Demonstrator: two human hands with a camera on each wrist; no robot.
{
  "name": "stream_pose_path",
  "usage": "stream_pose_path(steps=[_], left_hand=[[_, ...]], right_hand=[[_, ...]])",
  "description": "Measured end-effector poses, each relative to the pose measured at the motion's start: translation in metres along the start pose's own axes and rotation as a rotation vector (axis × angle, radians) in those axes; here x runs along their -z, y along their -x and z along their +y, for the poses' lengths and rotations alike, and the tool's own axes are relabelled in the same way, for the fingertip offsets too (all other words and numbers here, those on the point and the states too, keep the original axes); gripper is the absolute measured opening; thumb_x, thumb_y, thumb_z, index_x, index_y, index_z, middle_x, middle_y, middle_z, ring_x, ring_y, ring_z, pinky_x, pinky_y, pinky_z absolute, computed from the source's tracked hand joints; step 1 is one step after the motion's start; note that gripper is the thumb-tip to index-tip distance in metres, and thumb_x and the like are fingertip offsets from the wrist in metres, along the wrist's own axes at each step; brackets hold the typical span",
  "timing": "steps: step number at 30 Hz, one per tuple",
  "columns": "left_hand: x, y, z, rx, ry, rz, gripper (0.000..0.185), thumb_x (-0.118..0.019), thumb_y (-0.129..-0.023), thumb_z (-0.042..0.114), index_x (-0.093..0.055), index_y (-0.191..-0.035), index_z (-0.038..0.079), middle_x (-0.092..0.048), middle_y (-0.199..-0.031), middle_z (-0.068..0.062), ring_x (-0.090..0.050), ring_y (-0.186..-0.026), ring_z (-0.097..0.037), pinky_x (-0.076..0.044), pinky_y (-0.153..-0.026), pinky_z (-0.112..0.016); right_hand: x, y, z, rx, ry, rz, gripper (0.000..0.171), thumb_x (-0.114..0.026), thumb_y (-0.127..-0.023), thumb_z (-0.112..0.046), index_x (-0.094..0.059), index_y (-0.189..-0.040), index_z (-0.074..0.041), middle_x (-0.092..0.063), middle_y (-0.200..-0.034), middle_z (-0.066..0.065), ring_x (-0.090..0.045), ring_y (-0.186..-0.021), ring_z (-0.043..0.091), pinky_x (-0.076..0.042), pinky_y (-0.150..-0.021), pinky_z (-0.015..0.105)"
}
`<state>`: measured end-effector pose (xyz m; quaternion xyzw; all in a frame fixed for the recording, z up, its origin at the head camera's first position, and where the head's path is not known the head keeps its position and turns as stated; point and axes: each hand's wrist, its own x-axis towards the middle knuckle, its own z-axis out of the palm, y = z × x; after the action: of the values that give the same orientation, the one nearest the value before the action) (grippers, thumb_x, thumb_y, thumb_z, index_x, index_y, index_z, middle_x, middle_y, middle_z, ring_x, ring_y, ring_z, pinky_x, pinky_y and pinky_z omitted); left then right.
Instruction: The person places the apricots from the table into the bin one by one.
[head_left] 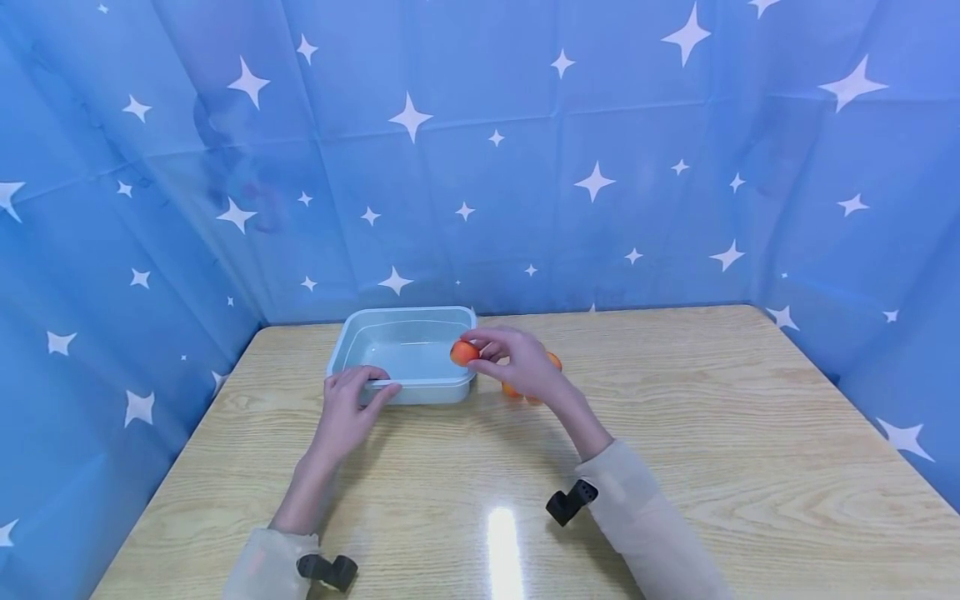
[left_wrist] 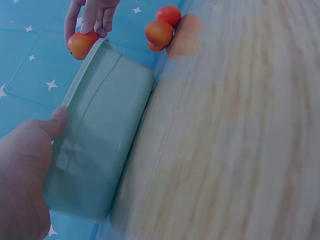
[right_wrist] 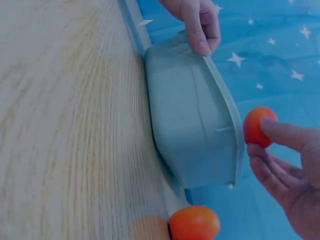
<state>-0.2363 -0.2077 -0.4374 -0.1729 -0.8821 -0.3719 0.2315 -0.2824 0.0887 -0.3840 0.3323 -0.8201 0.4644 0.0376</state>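
A pale blue plastic tub (head_left: 408,354) sits on the wooden table (head_left: 675,433) near the far edge, and its inside looks bare as far as I can see. My right hand (head_left: 517,360) pinches a small orange-red fruit (head_left: 463,352) between thumb and fingertips, holding it just above the tub's right rim. My wrist is raised off the table, palm turned down, forearm reaching in from the right. More of the same fruits (left_wrist: 162,29) lie in a small cluster on the table just beside the tub's right side, partly hidden behind my hand in the head view. My left hand (head_left: 348,408) rests on the tub's near left corner, fingers curled over the rim and thumb against the wall, gripping it.
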Motion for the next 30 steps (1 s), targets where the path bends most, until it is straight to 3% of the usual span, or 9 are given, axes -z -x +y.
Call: stream_pose_path(steps=[7, 16, 30], left_hand=[[-0.001, 0.0, 0.0, 0.009, 0.0, 0.001, 0.018, -0.077, -0.092, 0.023, -0.067, -0.1, 0.01, -0.069, -0.094, -0.002, -0.062, -0.097, -0.026, -0.023, -0.105, -0.049], [-0.002, 0.002, 0.001, 0.032, 0.0, -0.011, 0.018, -0.075, -0.093, 0.024, -0.067, -0.102, 0.01, -0.069, -0.096, -0.002, -0.062, -0.1, -0.025, -0.023, -0.105, -0.048], [-0.002, 0.001, -0.003, 0.006, 0.01, 0.01, 0.017, -0.077, -0.091, 0.023, -0.068, -0.099, 0.012, -0.069, -0.096, -0.001, -0.062, -0.099, -0.025, -0.023, -0.103, -0.048]], right_hand=[[0.0, 0.001, 0.002, -0.006, 0.023, -0.01, 0.042, -0.072, -0.094, -0.011, -0.064, -0.134, -0.006, -0.07, -0.113, 0.016, -0.069, -0.093, 0.02, -0.056, -0.085, 0.041], [0.006, 0.005, 0.003, -0.006, 0.033, 0.012, 0.038, -0.071, -0.096, -0.016, -0.065, -0.131, -0.005, -0.07, -0.113, 0.012, -0.069, -0.093, 0.02, -0.056, -0.085, 0.04], [0.016, 0.01, 0.007, 0.011, 0.062, 0.036, 0.036, -0.073, -0.095, -0.02, -0.068, -0.128, -0.006, -0.07, -0.12, 0.011, -0.069, -0.095, 0.02, -0.056, -0.084, 0.037]])
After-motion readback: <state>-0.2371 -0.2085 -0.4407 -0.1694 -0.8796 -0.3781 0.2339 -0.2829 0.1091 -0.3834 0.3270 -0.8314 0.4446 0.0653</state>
